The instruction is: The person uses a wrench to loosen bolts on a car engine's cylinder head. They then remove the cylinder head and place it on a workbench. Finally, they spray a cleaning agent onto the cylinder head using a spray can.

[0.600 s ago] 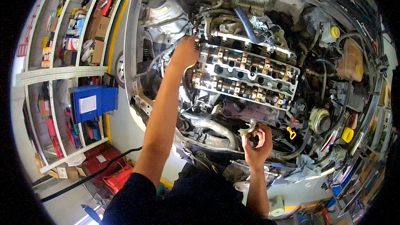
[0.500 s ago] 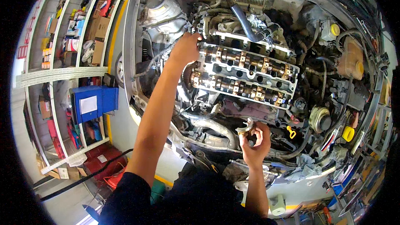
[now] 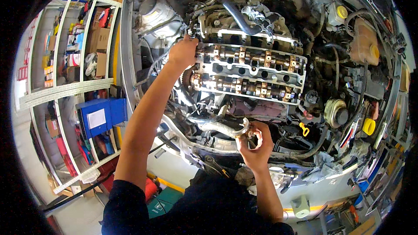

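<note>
Two bare hands work over an open engine bay. Nearest, the right hand (image 3: 256, 144) is closed around the ringed end of a curved metal pipe (image 3: 222, 127), which runs left to right along the near edge of the engine, its flange end pointing right into the fingers. Farther off, the left hand (image 3: 183, 52) rests on the left end of the uncovered cylinder head (image 3: 250, 72), fingers curled there; whether they pinch anything cannot be told. The head's long axis also runs left-right. Metal shelving (image 3: 65, 89) with boxes stands at left.
</note>
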Tool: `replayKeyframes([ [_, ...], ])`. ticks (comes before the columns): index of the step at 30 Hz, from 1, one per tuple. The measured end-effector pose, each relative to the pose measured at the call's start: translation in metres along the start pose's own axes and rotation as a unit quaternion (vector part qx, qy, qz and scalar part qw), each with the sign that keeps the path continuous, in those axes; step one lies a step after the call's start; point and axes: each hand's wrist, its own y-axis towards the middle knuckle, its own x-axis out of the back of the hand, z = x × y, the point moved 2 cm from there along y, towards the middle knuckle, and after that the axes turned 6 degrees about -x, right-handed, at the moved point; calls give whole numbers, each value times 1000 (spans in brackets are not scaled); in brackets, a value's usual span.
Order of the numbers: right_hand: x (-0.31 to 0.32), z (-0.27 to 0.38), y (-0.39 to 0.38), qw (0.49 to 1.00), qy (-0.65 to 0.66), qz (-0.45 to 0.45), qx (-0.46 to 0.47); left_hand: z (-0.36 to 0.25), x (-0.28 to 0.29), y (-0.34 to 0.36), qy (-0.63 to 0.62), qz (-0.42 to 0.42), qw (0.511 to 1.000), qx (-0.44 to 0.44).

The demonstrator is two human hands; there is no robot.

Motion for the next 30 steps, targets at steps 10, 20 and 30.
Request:
replayKeyframes([
  [10,1,-10,0,1000,-13,-14,15,7,-8,6,-17,-38,999,-3],
  [20,0,-6,-1,1000,-13,-12,18,14,-17,9,-25,-39,999,1],
  [30,-1,-8,-1,999,-23,-16,27,11,-16,9,-11,-59,998,2],
])
